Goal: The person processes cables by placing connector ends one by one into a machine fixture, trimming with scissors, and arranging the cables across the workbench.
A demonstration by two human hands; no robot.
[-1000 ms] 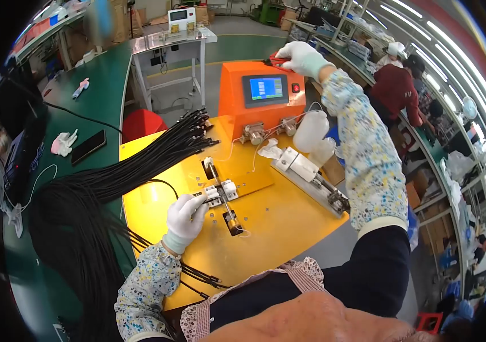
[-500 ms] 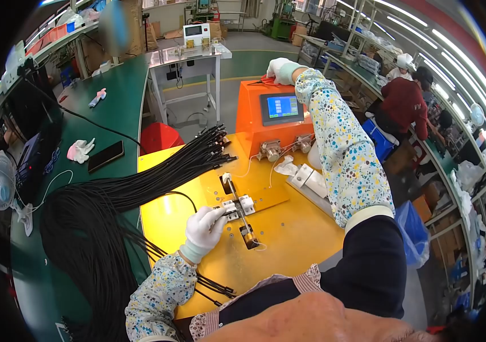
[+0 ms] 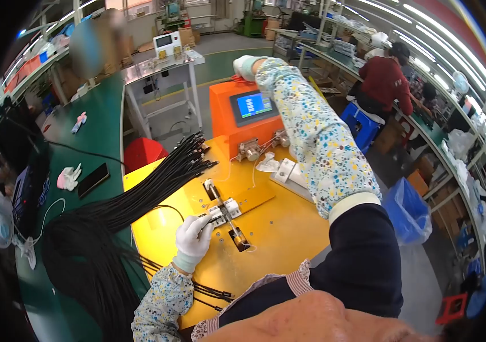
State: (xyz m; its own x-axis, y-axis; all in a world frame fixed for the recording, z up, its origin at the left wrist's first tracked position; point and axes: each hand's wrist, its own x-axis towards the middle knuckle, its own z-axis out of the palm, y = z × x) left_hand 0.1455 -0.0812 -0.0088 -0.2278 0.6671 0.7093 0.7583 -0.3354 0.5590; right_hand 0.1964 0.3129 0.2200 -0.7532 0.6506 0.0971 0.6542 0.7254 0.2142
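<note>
My left hand (image 3: 193, 238), in a white glove, is closed with a black cable end (image 3: 204, 227) pinched between its fingers. It is just left of a small white and metal clamping fixture (image 3: 224, 212) crossed by a metal rod. A thin black cable (image 3: 169, 207) arcs towards this hand. My right hand (image 3: 245, 66), also gloved, rests on the top back edge of an orange machine (image 3: 223, 114), over something red. Its fingers are mostly hidden. A lit touchscreen (image 3: 253, 105) is on the machine's front. A thick bundle of black cables (image 3: 157, 178) lies left of the fixture.
The fixture is mounted on a yellow plate (image 3: 288, 239). More cable ends (image 3: 211, 292) lie near my left sleeve. On the green table (image 3: 101, 102) are a phone (image 3: 93, 180) and a glove (image 3: 70, 177). A person in red (image 3: 388, 82) sits at the right bench.
The view has shifted, so the scene appears further left. My left hand has drawn slightly away from the fixture, and the black piece in its fingers is tilted. My right hand stays on the machine.
</note>
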